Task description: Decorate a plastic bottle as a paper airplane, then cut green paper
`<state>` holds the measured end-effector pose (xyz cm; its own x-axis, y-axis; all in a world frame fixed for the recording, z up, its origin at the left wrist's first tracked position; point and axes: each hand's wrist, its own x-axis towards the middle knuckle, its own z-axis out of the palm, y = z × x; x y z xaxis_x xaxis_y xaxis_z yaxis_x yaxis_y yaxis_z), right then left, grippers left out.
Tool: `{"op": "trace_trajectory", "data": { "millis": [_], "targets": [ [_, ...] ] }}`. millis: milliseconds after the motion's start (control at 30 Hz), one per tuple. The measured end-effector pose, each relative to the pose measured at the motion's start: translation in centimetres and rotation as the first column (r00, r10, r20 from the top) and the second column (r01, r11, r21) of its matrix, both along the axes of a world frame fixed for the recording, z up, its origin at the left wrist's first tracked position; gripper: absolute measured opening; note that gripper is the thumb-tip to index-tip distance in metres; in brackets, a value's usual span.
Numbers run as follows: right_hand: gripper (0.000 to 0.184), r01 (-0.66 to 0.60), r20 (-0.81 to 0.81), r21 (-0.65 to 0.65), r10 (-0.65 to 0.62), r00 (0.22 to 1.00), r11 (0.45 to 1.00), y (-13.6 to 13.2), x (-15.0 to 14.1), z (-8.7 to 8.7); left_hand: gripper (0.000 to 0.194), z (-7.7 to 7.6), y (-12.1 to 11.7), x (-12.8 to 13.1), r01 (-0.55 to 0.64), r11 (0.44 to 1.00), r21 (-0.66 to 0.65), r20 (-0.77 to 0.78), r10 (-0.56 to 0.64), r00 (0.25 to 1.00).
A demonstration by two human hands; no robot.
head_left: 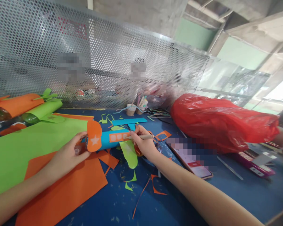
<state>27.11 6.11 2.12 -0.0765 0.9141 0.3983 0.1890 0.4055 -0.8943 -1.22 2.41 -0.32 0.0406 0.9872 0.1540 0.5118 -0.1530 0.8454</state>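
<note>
A plastic bottle wrapped in blue paper (105,140) lies across the middle, made up like a small plane. It has an orange collar (94,140) with a pale star, a green wing (129,155) and an orange strip (112,138) with pale circles. My left hand (72,153) is closed around its clear left end. In my right hand (142,142) is a pale marker (146,137), pinched, with its tip by the circles on the strip. The far side of the bottle is partly hidden.
Green (11,160) and orange sheets (68,191) lie on the left of the blue table (179,204). Orange and green wrapped bottles (28,106) sit behind. Right are a phone (191,160) and red plastic bag (221,122). A cup of markers (141,108) stands by the mesh screen (108,62).
</note>
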Motion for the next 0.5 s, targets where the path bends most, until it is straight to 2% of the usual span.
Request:
{"op": "trace_trajectory", "data": {
  "millis": [500],
  "targets": [
    [0.028,0.031,0.03,0.006,-0.031,0.999,1.0,-0.03,0.07,0.0,0.076,-0.55,0.2,-0.41,0.005,1.0,-0.002,-0.041,-0.006,0.999]
  ]
}}
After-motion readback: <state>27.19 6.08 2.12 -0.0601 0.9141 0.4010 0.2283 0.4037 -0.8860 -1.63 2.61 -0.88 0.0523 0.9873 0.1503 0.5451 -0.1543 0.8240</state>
